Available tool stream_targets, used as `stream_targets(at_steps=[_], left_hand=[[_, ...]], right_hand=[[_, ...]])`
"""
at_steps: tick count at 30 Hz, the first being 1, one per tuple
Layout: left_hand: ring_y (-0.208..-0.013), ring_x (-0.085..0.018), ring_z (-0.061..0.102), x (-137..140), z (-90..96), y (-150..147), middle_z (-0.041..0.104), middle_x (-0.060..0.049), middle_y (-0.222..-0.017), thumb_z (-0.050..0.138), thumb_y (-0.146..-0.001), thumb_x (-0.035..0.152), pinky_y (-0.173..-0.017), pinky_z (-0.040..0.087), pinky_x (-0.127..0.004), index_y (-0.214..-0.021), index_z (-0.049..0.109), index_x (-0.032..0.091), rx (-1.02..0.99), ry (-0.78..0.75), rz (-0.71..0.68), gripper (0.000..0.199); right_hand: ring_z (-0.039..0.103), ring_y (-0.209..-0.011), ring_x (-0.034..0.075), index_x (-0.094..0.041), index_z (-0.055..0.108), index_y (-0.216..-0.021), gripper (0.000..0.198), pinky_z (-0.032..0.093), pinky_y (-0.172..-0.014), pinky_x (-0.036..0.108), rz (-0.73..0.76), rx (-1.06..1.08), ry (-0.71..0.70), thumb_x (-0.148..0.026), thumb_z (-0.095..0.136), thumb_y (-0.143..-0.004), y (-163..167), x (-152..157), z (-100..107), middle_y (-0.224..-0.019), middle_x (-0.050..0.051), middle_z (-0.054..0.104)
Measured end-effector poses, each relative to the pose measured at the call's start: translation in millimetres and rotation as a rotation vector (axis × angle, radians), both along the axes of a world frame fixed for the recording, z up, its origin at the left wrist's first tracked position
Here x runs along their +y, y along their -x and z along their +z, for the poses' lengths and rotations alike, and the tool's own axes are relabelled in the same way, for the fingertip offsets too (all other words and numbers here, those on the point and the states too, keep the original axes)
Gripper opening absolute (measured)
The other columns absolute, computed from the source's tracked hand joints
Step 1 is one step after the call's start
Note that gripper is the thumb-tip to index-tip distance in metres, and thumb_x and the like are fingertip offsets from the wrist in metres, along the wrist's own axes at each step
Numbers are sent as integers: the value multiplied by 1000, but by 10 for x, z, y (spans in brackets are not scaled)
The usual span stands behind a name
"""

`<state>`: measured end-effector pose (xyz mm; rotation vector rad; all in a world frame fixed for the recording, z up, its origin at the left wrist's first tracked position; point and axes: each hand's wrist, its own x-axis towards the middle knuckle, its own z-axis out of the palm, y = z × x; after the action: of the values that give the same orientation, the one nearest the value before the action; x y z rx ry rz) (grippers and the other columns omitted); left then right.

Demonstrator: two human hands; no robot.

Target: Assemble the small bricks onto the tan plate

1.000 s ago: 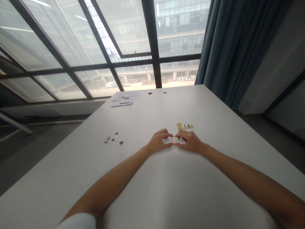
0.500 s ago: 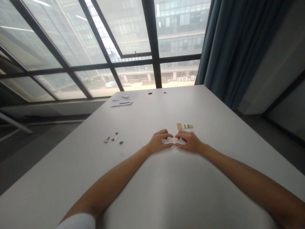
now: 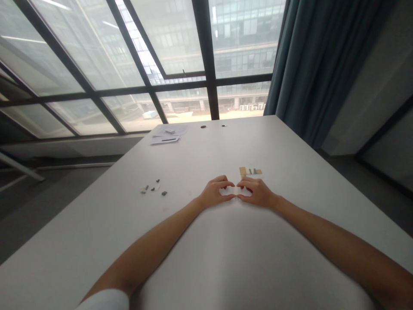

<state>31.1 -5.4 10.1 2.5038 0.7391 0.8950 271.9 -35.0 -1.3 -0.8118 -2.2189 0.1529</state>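
From my remote seat I saw no clear change over the last second: the left hand [image 3: 215, 191] and right hand [image 3: 260, 191] stayed nearly tip to tip, both seemingly pinching a small pale piece [image 3: 236, 190] between them over the white table [image 3: 290, 146]. I judged this a steadying hold. Yellow strips [image 3: 242, 171] lay just beyond the right hand, dark bits [image 3: 164, 193] well left.

Room to pass between left hand [image 3: 211, 192] and dark pieces [image 3: 164, 193]; just beyond right hand [image 3: 259, 192], yellow pieces [image 3: 242, 170] obstruct
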Motion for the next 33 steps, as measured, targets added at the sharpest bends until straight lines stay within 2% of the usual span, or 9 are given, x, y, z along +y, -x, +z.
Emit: stream_targets(at_steps=[33], left_hand=[[-74, -14, 56, -7, -6, -8, 59, -3, -84, 72, -83, 46, -70, 46, -26, -105, 73, 20, 12, 0, 4, 34]], right_hand=[[55, -65, 13, -19, 65, -97, 16, 43, -61, 25, 5, -1, 18, -28, 71, -84, 11, -12, 18, -83, 3, 64]])
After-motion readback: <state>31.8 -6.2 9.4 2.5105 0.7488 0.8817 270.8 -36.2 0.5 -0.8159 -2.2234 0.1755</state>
